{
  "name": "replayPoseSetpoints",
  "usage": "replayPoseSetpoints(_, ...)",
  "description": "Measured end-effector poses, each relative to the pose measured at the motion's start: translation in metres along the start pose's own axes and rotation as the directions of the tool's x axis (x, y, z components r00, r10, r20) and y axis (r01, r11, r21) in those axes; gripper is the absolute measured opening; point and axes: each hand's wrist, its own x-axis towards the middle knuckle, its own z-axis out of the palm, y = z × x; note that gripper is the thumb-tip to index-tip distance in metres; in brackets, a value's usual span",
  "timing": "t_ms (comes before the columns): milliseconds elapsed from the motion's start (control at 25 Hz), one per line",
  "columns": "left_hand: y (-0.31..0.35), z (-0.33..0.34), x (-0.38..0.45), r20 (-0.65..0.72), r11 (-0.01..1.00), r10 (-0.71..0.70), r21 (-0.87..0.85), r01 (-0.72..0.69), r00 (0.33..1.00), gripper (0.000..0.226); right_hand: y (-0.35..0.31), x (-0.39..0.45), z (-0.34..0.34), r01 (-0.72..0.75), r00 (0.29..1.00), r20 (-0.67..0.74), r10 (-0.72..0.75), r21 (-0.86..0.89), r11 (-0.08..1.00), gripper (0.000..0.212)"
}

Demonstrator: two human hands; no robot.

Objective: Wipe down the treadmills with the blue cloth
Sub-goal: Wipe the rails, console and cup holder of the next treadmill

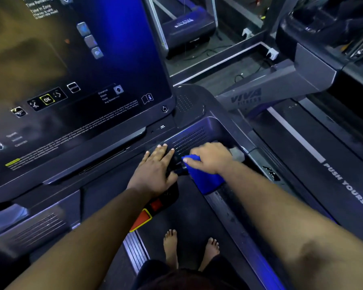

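Below the console, right hand point(211, 158) grips the blue cloth point(203, 176) (hanging toward the belt); left hand point(155, 170) rests flat beside it.

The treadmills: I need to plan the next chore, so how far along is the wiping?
Done: cannot be judged; no surface shows wiped or unwiped. In hand: the right hand holds the blue cloth against this treadmill's console tray, while the left hand rests flat beside it. Left: probably the neighbouring treadmill.

You see a dim scene washed in blue light, edges bent by the lens, your right hand point(211, 156) motion-blurred.
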Motion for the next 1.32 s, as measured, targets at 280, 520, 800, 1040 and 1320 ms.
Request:
replayPoseSetpoints(280, -0.002, 0.003, 0.001, -0.005, 1.000, 0.004, -0.005, -0.004, 1.000, 0.088, -0.035, -0.057, 0.063, -0.316, 0.854, -0.379, 0.356, 0.165, 0.934, 0.057)
replayPoseSetpoints(520, -0.005, 0.002, 0.004, 0.027, 0.999, 0.021, -0.042, -0.020, 0.999, 0.091, -0.020, -0.027, 0.024, -0.094, 0.954, -0.278, 0.114, 0.086, 0.992, 0.062)
replayPoseSetpoints(800, -0.003, 0.003, 0.006, 0.046, 1.000, 0.002, -0.013, -0.001, 0.999, 0.079, -0.060, -0.035, 0.048, -0.317, 0.824, -0.378, 0.421, 0.308, 0.897, 0.041)
replayPoseSetpoints(1040, 0.000, 0.002, 0.007, 0.021, 1.000, 0.022, -0.022, -0.021, 1.000, 0.073, -0.080, -0.012, 0.062, -0.258, 0.333, -0.099, 0.938, 0.947, 0.192, 0.066)
replayPoseSetpoints(1320, -0.003, 0.001, 0.005, 0.024, 0.995, 0.046, -0.085, -0.044, 0.999, 0.062, -0.091, -0.050, 0.048, -0.385, 0.445, -0.176, 0.878, 0.848, 0.365, 0.038)
